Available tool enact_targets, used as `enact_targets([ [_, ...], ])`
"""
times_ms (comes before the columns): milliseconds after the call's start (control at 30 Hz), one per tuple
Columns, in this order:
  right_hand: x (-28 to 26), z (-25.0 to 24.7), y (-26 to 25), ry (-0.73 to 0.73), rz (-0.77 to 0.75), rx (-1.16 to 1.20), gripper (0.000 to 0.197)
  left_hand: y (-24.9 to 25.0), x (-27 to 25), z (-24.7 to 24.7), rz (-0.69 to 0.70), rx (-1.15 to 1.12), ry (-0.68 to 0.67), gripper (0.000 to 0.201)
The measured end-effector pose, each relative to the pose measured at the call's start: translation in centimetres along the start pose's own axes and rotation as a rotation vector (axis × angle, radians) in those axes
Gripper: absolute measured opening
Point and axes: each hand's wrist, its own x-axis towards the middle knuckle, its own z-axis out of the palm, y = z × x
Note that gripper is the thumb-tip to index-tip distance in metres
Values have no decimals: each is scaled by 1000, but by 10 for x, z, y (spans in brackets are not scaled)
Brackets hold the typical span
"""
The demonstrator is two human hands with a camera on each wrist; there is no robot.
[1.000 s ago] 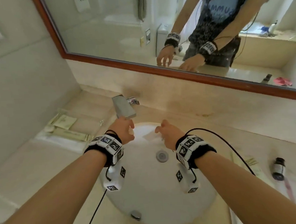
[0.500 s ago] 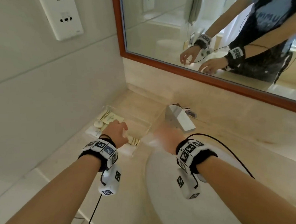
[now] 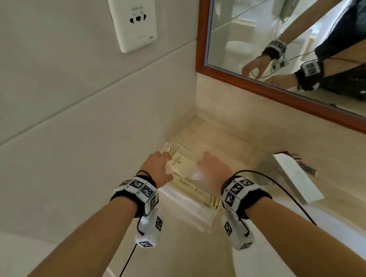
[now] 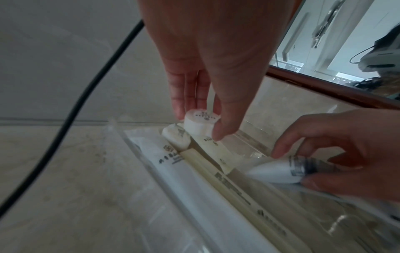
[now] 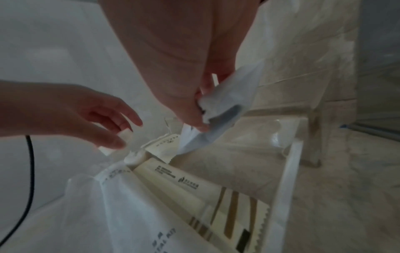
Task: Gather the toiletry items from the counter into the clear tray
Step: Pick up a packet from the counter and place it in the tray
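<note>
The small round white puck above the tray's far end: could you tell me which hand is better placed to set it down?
Left: the left hand already pinches the round puck just above the clear tray; the right hand holds a white packet.

Bathroom, looks like a hotel one: beige marble bench (image 3: 216,136) with matching backsplash, wood-framed mirror (image 3: 282,93) above it, chrome faucet (image 3: 296,176) over a white sink (image 3: 333,236). Tiled wall on the left carries a white socket plate (image 3: 134,19). The clear tray (image 5: 288,179) in the corner holds small branded amenity packs (image 5: 179,181) and wrapped round soaps (image 4: 175,135), typical guest-room kit.
</note>
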Motion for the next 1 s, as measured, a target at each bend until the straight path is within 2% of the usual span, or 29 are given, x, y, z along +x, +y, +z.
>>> enact_targets([
  [100, 10, 7, -3, -61, 3, -96, 33, -8, 10, 3, 7, -2, -1, 53],
  [367, 22, 22, 1, -49, -62, -266, 33, -14, 26, 5, 39, -69, 87, 46],
  [500, 24, 20, 2, -127, 20, -134, 37, -15, 28, 6, 47, -63, 84, 46],
  [633, 26, 26, 3, -131, 66, -34, 44, -16, 26, 8, 44, -61, 85, 46],
  [800, 23, 27, 1, -120, 89, -21, 57, -20, 24, 7, 36, -63, 100, 46],
  [867, 25, 26, 1, -113, 97, -19, 51, -23, 23, 4, 23, -59, 105, 45],
  [933, 27, 24, 3, -92, 105, -52, 35, -26, 23, 2, 12, -54, 108, 46],
  [1000, 29, 25, 4, -95, 124, -80, 32, -28, 23, 1, 3, -48, 113, 47],
])
